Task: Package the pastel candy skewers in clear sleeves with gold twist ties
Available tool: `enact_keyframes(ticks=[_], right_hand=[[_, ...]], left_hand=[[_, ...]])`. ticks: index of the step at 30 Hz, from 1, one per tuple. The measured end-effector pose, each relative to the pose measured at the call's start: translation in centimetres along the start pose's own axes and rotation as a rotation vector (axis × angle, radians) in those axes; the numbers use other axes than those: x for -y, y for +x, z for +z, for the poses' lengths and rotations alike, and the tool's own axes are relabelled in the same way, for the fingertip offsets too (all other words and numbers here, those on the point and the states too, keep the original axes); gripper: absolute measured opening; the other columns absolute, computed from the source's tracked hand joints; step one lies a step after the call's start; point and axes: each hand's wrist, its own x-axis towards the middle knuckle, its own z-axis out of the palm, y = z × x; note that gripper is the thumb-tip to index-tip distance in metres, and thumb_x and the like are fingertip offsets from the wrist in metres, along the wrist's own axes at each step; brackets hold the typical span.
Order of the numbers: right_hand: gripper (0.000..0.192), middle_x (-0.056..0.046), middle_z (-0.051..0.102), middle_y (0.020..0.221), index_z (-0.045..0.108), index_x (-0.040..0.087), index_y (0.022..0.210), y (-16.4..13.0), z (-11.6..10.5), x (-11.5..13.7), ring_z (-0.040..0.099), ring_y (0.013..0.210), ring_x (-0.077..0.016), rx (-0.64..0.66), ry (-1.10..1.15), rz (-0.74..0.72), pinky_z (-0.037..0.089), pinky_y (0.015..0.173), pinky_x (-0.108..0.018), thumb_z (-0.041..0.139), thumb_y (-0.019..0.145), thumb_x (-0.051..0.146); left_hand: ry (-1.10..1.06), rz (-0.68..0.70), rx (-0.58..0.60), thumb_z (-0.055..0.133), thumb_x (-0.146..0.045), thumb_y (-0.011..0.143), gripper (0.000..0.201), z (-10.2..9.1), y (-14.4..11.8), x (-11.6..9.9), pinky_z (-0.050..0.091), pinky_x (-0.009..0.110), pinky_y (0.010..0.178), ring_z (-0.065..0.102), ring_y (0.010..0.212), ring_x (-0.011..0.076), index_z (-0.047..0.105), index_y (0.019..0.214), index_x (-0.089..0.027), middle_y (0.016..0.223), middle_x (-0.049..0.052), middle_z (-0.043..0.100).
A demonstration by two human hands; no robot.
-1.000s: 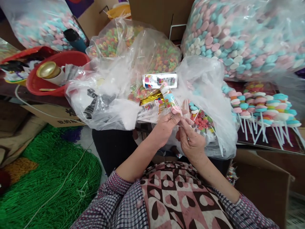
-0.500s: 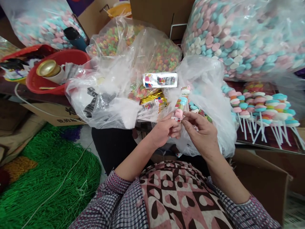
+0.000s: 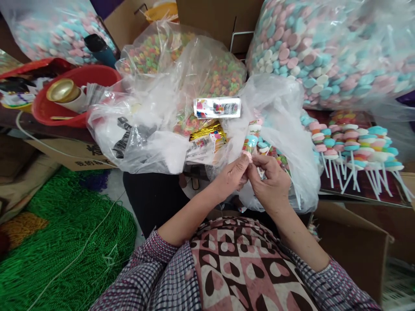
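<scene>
Between my two hands is a marshmallow skewer (image 3: pixel 252 139) in a clear printed wrapper, pointing up and away from me. My left hand (image 3: pixel 234 175) pinches its lower end, fingers closed. My right hand (image 3: pixel 270 178) is closed at the same end, its thumb and forefinger pressed on the wrapper's bottom. The fingers hide the stick. Just beyond lies a stack of printed wrappers (image 3: pixel 217 108). Gold twist ties (image 3: pixel 209 131) lie left of the skewer. A white plastic bag (image 3: pixel 301 172) with more candy skewers is right beside my right hand.
Finished-looking marshmallow skewers (image 3: pixel 353 142) lie in a row at the right. Large clear bags of marshmallows (image 3: pixel 324 56) and gummy rings (image 3: pixel 223 77) stand behind. A red basin (image 3: pixel 39 108) holds a gold bowl (image 3: pixel 63 91). Green cords (image 3: pixel 81 242) cover the floor at left; an open carton (image 3: pixel 350 255) is at lower right.
My left hand has slid up and right to the skewer's bottom, meeting my right hand there. The skewer's wrapped length now shows more fully above my fingers.
</scene>
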Motion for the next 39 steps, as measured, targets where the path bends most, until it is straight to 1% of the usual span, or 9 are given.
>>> enact_keyframes(ticks=[5, 8, 11, 17, 21, 25, 31, 36, 39], right_hand=[[0.004, 0.000, 0.074, 0.079, 0.067, 0.025, 0.091, 0.0, -0.5, -0.4, 0.069, 0.068, -0.0169, -0.026, -0.038, 0.005, 0.056, 0.067, -0.031, 0.064, 0.088, 0.026], [0.005, -0.001, 0.075, 0.080, 0.069, 0.026, 0.089, -0.1, -0.8, -0.5, 0.070, 0.072, -0.0183, -0.028, -0.021, 0.007, 0.056, 0.068, -0.032, 0.064, 0.089, 0.027], [0.005, -0.002, 0.075, 0.082, 0.069, 0.026, 0.088, -0.2, -0.7, -0.6, 0.069, 0.073, -0.0189, -0.007, 0.029, 0.088, 0.057, 0.070, -0.033, 0.065, 0.087, 0.028], [0.020, 0.000, 0.071, 0.077, 0.068, 0.020, 0.088, 1.3, -0.8, -0.9, 0.065, 0.063, -0.0146, 0.194, 0.622, 0.471, 0.055, 0.060, -0.029, 0.073, 0.081, 0.038], [0.042, -0.005, 0.074, 0.108, 0.064, 0.026, 0.117, 3.3, -1.8, -1.0, 0.071, 0.082, -0.0167, 0.141, 0.839, 0.556, 0.058, 0.066, -0.030, 0.075, 0.080, 0.043], [0.051, -0.007, 0.075, 0.104, 0.057, 0.026, 0.129, 4.1, -1.9, -1.1, 0.073, 0.084, -0.0215, 0.188, 0.931, 0.573, 0.060, 0.068, -0.036, 0.067, 0.085, 0.051], [0.041, -0.001, 0.071, 0.094, 0.057, 0.031, 0.126, 4.3, -1.9, -2.3, 0.071, 0.083, -0.0180, -0.056, 0.877, 0.471, 0.061, 0.076, -0.038, 0.065, 0.089, 0.044], [0.037, -0.002, 0.070, 0.102, 0.055, 0.032, 0.128, 5.0, -1.9, -2.8, 0.070, 0.091, -0.0180, -0.157, 0.853, 0.415, 0.061, 0.082, -0.041, 0.059, 0.094, 0.045], [0.036, -0.002, 0.070, 0.102, 0.054, 0.034, 0.128, 4.8, -1.3, -2.8, 0.071, 0.093, -0.0189, -0.147, 0.826, 0.391, 0.062, 0.081, -0.042, 0.057, 0.094, 0.046]], left_hand=[[0.572, 0.185, -0.150, 0.026, -0.063, 0.097, 0.054, -0.3, 0.0, -0.3, 0.043, 0.032, 0.068, 0.056, 0.070, 0.0192, 0.057, 0.087, -0.020, 0.071, 0.003, 0.057], [0.877, 0.150, -0.195, 0.025, -0.055, 0.100, 0.053, -0.2, 0.0, -0.2, 0.045, 0.035, 0.074, 0.063, 0.079, 0.0240, 0.062, 0.093, -0.018, 0.078, 0.008, 0.065], [0.973, 0.137, -0.211, 0.030, -0.052, 0.099, 0.049, -0.2, 0.1, -0.1, 0.046, 0.035, 0.072, 0.064, 0.077, 0.0248, 0.064, 0.096, -0.017, 0.079, 0.010, 0.068], [0.572, 0.174, -0.188, 0.031, -0.063, 0.095, 0.056, -1.3, 0.1, 0.1, 0.042, 0.030, 0.063, 0.055, 0.065, 0.0175, 0.057, 0.070, -0.019, 0.064, 0.003, 0.059], [0.186, 0.030, 0.021, 0.036, -0.074, 0.088, 0.063, -1.4, -0.1, 0.0, 0.026, 0.027, 0.049, 0.034, 0.046, 0.0097, 0.050, 0.063, -0.019, 0.048, -0.005, 0.034], [0.009, -0.106, 0.241, 0.045, -0.075, 0.085, 0.061, -1.0, -0.4, -0.2, 0.015, 0.026, 0.044, 0.023, 0.041, 0.0065, 0.055, 0.067, -0.017, 0.046, -0.007, 0.028], [-0.071, -0.074, 0.101, 0.055, -0.065, 0.085, 0.051, -2.6, -0.8, -0.4, 0.036, 0.023, 0.046, 0.048, 0.045, 0.0085, 0.055, 0.114, -0.022, 0.068, -0.003, 0.062], [-0.070, 0.039, -0.094, 0.065, -0.049, 0.083, 0.033, -2.4, -1.2, -0.2, 0.045, 0.022, 0.059, 0.056, 0.054, 0.0077, 0.056, 0.083, -0.017, 0.067, -0.004, 0.061], [0.057, 0.133, -0.120, 0.067, -0.041, 0.082, 0.026, -2.1, -1.1, -0.2, 0.045, 0.022, 0.061, 0.055, 0.057, 0.0076, 0.064, 0.091, -0.017, 0.070, -0.004, 0.061]])
